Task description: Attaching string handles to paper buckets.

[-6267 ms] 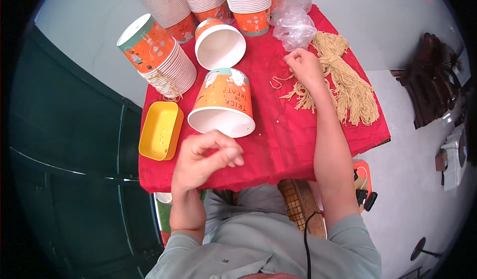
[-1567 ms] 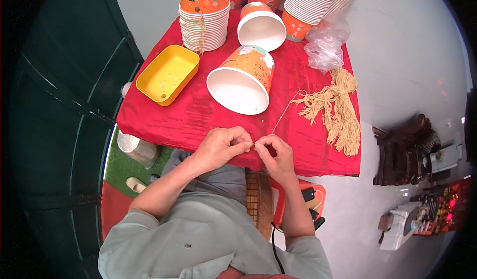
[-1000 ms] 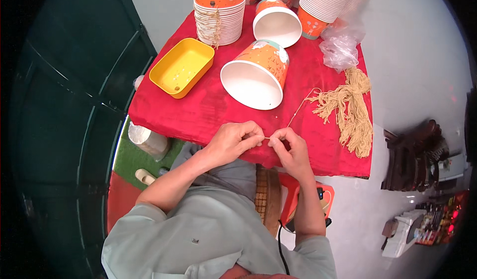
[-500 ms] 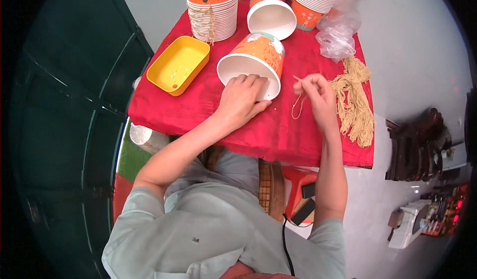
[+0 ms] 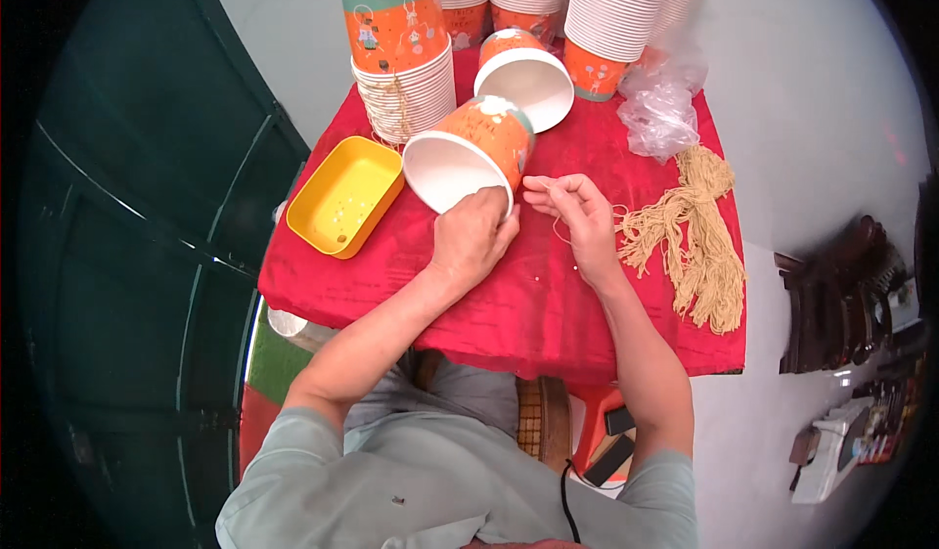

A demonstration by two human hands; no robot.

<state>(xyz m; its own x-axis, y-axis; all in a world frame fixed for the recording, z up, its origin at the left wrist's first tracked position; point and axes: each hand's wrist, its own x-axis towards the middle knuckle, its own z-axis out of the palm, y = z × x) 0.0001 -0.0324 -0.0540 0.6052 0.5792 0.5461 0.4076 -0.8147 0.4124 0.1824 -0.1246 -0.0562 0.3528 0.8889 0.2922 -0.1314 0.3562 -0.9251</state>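
Fingers of my left hand [image 5: 472,239] steady the tipped paper tub [image 5: 471,154] by its rim; my right hand [image 5: 579,219] pinches a loop of string [image 5: 560,231] ready beside it.

— Where's the tipped cup [image 5: 474,153]?
— On the table [image 5: 548,305], touching the left hand [image 5: 472,239] — tray [image 5: 345,196] further left.
— The string bundle [image 5: 690,241]?
— Right of the right hand [image 5: 580,219]; cup stacks [image 5: 533,11] behind both.

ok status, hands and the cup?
Left hand gripping tipped cup by its rim. Right hand pinching string beside it. Nothing between them.
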